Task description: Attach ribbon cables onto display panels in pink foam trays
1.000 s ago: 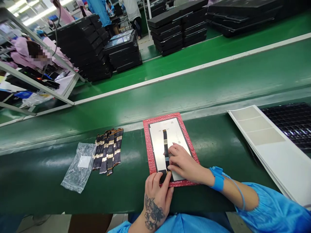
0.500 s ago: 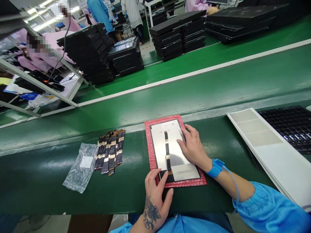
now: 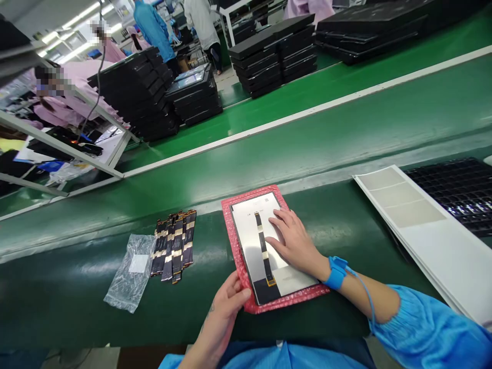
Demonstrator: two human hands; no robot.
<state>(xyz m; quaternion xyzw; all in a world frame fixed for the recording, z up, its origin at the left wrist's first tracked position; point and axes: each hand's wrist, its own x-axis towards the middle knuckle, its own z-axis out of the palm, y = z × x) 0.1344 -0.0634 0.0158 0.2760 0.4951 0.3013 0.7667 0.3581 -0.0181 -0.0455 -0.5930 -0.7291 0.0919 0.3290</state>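
A display panel (image 3: 249, 238) with a silvery white back lies on a pink bubble-wrap sheet (image 3: 229, 225) on the green bench. Along the panel runs a dark flex cable (image 3: 262, 243) with gold bands, ending near a black strip at the bottom edge. My left hand (image 3: 226, 302) pinches the lower left edge of the bubble wrap, thumb on top, other fingers partly hidden beneath. My right hand (image 3: 294, 238), wearing a blue wrist strap (image 3: 336, 272), rests on the panel's right side with fingers spread, the thumb close to the cable.
Several loose flex cables (image 3: 175, 246) lie left of the panel, beside a clear plastic bag (image 3: 130, 271). White sheets (image 3: 434, 246) and a black tray (image 3: 457, 189) are at the right. Stacked black trays (image 3: 272, 56) stand beyond the white rail. People work in the background.
My left hand has moved from the panel's bottom edge to the bubble wrap's left edge and closed on it. The panel and wrap are slightly turned. My right hand has slid further onto the panel.
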